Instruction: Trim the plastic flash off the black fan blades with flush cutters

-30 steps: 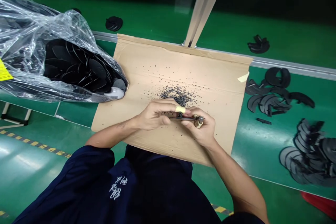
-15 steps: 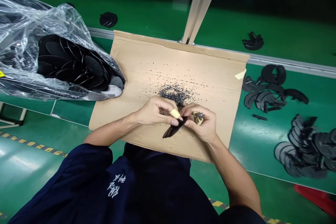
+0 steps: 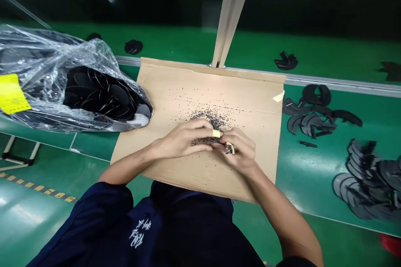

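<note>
Over the cardboard sheet [image 3: 169, 167], my two hands meet around a thin black plastic piece [image 3: 217, 141], seen nearly edge-on and mostly hidden by fingers. My left hand [image 3: 184, 139], yellow tape round one finger, has its thumb and fingertips at the piece's left side. My right hand [image 3: 241, 148] closes on its right side and also keeps a small metal-ended tool [image 3: 229, 148] in the palm; its kind is unclear. Just beyond the hands lies a scattered heap of small black bits [image 3: 213, 117].
At left, a clear plastic bag [image 3: 44, 54] lies open with many black discs [image 3: 103, 91]. Curved black pieces [image 3: 316, 123] lie on the green table to the right, with a bigger pile [image 3: 372, 179] nearer. A beige post [image 3: 233, 12] rises behind the cardboard.
The black piece has turned from a visible broad face to nearly edge-on. My left fingers have straightened somewhat. The camera view has shifted, showing more of the back.
</note>
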{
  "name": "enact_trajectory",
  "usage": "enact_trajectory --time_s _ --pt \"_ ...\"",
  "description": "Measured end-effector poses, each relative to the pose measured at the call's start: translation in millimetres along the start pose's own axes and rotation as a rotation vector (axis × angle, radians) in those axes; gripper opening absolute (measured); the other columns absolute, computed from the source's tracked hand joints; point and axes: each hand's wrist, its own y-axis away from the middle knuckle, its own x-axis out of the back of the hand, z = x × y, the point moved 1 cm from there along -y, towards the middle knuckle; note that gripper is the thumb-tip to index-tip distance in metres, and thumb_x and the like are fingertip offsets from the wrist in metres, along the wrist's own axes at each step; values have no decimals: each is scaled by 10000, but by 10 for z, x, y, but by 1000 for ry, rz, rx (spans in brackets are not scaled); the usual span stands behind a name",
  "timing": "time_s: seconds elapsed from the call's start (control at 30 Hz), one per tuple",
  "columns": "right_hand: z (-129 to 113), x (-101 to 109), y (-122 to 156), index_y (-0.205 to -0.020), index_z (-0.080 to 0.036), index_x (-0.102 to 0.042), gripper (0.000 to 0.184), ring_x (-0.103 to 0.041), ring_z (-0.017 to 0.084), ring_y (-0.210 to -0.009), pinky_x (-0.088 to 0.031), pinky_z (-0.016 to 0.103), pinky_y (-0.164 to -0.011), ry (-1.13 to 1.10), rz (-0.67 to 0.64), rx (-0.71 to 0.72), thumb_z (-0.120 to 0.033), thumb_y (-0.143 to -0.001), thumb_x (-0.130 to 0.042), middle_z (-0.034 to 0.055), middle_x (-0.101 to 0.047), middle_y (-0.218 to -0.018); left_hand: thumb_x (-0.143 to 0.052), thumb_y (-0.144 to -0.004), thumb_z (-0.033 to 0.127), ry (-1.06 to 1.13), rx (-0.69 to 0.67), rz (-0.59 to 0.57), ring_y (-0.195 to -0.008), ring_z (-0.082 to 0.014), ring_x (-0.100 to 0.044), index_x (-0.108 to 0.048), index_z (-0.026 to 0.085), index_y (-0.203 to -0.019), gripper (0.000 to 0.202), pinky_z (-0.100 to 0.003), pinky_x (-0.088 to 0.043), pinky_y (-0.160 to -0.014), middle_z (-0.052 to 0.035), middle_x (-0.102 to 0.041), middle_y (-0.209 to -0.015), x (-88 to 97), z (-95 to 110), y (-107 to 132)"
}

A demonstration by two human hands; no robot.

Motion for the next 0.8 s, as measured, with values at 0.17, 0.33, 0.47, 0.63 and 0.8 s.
enact_trajectory --time_s 0.17,0.33,0.47,0.63,0.8 --pt "21 50 -29 -968 -221 -640 53 -656 206 -796 -528 351 -700 35 -25 -147 -244 -940 -679 59 -690 -873 -609 -970 249 -295 74 -46 -828 -147 -646 -698 169 -955 121 -259 -524 -758 -49 -697 -912 453 -81 -169" --pt "163 50 23 -931 -217 -623 139 -564 195 -696 -441 333 -649 229 -31 -185 -349 -973 -628 39 -628 -788 -702 -824 249 -262 402 317 -756 -141 -666 -652 129 -908 155 -232 -517 -700 -25 -690 -841 1518 -794 -670" --pt "224 8 89 -895 -205 -598 181 -524 183 -675 -383 316 -634 346 -104 -143 -341 -1008 -558 30 -605 -760 -654 -798 145 -386 526 407 -853 -176 -706 -646 115 -917 122 -259 -558 -762 -41 -701 -893 1902 -1422 -1170" --pt "204 20 128 -899 -196 -568 176 -518 185 -698 -356 314 -658 442 -100 -118 -299 -1030 -512 30 -593 -772 -658 -969 327 -495 522 276 -1090 -216 -673 -661 141 -1162 268 -410 -590 -955 -95 -680 -1196 1684 -1864 -1359" --pt "119 63 98 -910 -203 -551 155 -502 200 -726 -331 326 -683 568 -123 -133 -291 -1027 -501 36 -591 -795 -635 -992 382 -615 618 195 -1155 -236 -652 -612 161 -1293 374 -460 -584 -986 -112 -632 -1316 1654 -2117 -1282"
